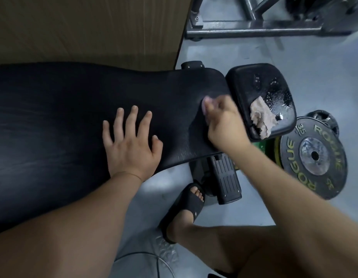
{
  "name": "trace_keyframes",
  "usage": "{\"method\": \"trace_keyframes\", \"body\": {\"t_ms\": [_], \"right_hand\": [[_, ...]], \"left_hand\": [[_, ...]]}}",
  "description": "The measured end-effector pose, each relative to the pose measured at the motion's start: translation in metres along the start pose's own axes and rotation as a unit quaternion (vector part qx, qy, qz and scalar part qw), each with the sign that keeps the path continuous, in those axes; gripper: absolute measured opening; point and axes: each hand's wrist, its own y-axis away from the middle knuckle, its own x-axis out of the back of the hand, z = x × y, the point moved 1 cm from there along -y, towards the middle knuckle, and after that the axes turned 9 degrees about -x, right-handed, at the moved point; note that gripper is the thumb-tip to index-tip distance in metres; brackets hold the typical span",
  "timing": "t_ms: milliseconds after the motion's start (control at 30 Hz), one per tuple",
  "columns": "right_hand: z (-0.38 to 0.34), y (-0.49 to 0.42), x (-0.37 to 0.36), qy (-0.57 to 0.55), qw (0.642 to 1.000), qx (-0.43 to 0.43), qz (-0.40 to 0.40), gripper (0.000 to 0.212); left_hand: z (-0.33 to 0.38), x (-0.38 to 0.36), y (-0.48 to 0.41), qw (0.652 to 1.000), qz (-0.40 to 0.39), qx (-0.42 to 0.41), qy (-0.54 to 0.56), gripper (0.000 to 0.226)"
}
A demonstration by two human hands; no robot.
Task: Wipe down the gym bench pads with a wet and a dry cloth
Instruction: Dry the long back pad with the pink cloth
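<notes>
I have the left hand [132,145] flat on the long black back pad [73,117], fingers spread and straight, holding nothing and bracing the bench. The right hand [222,123] is curled round a pale pink cloth [206,103] at the narrow end of that pad, just beside the gap to the seat pad [252,81]. It is blurred, so I judge it is mid-stroke. A second, beige cloth [261,117] lies crumpled on the seat pad, whose surface shows beads of water. I cannot tell which cloth is the wet one. To do this stroke well I would press the cloth flat under the palm rather than bunched in the fingers. I would run overlapping passes along the pad's length, carrying each one over the rounded edge by the gap. The bracing hand should sit off the wiped strip so it leaves no prints. The droplets on the seat pad look due for a dry pass next.
</notes>
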Motion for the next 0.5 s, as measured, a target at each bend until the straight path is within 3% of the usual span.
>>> {"method": "trace_keyframes", "body": {"t_ms": [100,167,267,367,500], "right_hand": [[-0.02,0.05,0.006,-0.007,0.99,0.117,-0.074,0.038],[-0.007,0.031,0.007,0.018,0.988,0.137,-0.063,0.031],[0.022,-0.026,0.001,0.048,0.998,0.03,0.01,0.023],[0.003,-0.028,-0.009,0.034,0.998,-0.032,0.038,0.032],[-0.028,0.026,-0.005,-0.012,0.992,0.113,-0.055,0.035]], "left_hand": [[0.0,-0.001,0.001,1.0,0.002,0.001,0.001,0.061],[-0.001,0.0,0.001,1.0,0.003,0.001,-0.001,0.061],[-0.001,0.0,0.001,1.0,0.002,0.001,-0.006,0.061],[0.0,0.0,0.0,1.0,0.001,-0.001,-0.004,0.061],[0.0,0.001,-0.001,1.0,0.006,0.002,-0.007,0.061]]}}
